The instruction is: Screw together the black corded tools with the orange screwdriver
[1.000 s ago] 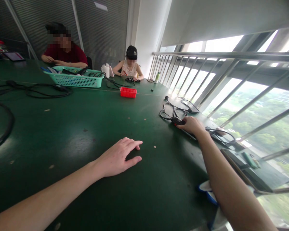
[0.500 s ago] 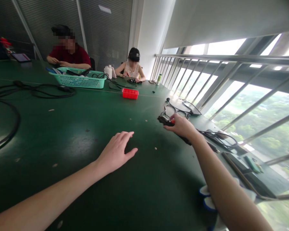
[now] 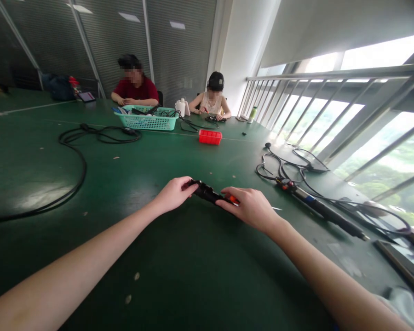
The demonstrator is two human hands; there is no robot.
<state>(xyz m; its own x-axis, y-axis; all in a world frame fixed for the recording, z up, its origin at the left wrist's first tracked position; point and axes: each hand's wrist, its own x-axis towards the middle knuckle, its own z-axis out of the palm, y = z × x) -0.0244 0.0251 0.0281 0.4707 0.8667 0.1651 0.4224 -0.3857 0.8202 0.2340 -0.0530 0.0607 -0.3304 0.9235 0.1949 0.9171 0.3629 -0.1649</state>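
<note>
A slim black tool with an orange band is held just above the green table, between both my hands. My left hand pinches its far black end, fingers closed. My right hand wraps the orange end, fingers closed round it. A thin metal tip shows beyond my right hand. A second, similar black tool with a cord lies to the right.
Coiled black cables lie at the right by the window railing. A thick black cable loops across the left. Farther off sit a red tray and a teal basket, with two people seated behind them.
My right hand has carried the black tool from the cables at the right to the middle. My left hand has lifted off the table and closed on the tool's other end.
</note>
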